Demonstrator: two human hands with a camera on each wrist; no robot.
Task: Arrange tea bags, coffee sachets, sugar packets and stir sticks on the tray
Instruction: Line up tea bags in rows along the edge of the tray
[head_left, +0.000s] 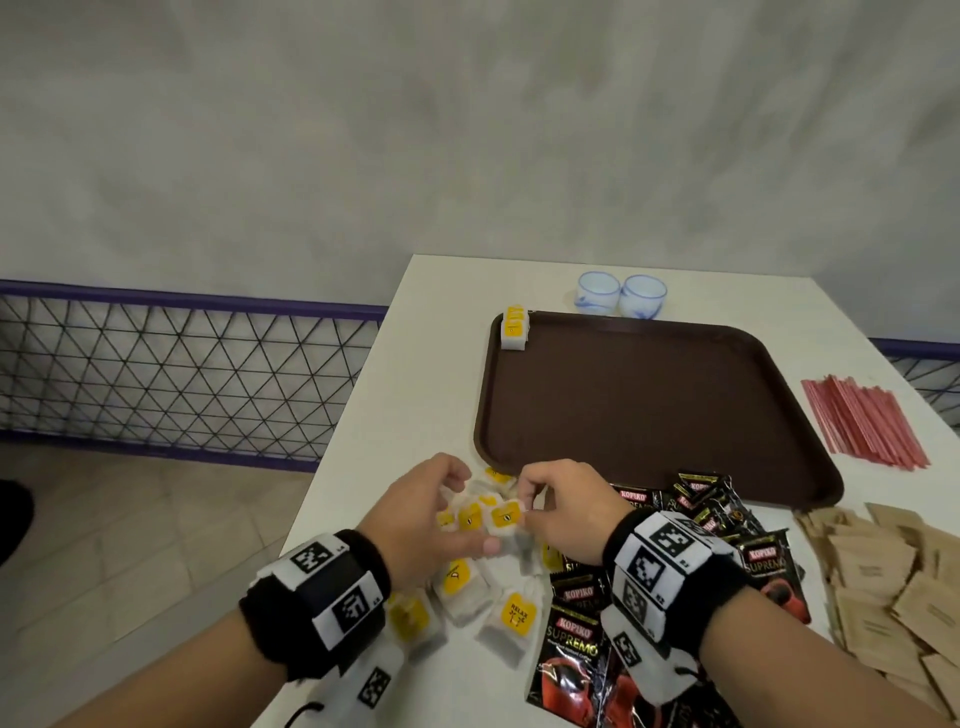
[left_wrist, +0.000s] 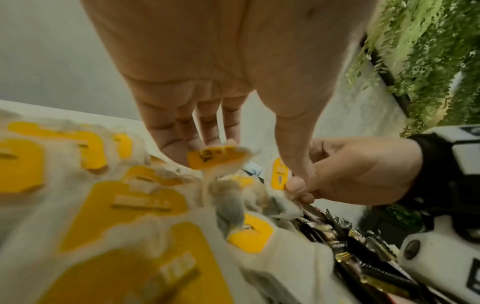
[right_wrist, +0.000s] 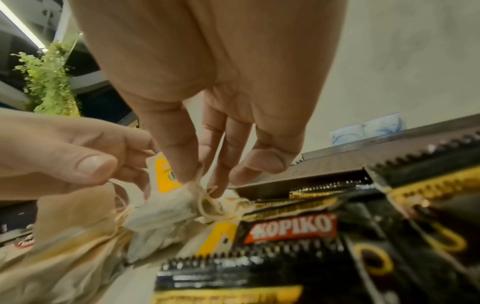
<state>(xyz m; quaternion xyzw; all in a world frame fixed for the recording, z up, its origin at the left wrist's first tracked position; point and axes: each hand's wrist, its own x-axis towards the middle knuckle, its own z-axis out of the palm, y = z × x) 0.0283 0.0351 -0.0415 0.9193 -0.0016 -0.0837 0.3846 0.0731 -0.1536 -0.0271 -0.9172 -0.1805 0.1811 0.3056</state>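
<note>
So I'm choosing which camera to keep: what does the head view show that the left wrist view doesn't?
Only the head view: the brown tray, the tea bags stacked in its corner, red stir sticks, sugar packets.
Only the left wrist view: the left hand's fingers pinching a yellow tag.
Both: the tea bag pile, the Kopiko sachets, the right hand.

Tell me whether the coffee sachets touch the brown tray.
Touching. In the head view the upper coffee sachets lie over the near rim of the brown tray; the right wrist view shows sachets against that rim too.
</note>
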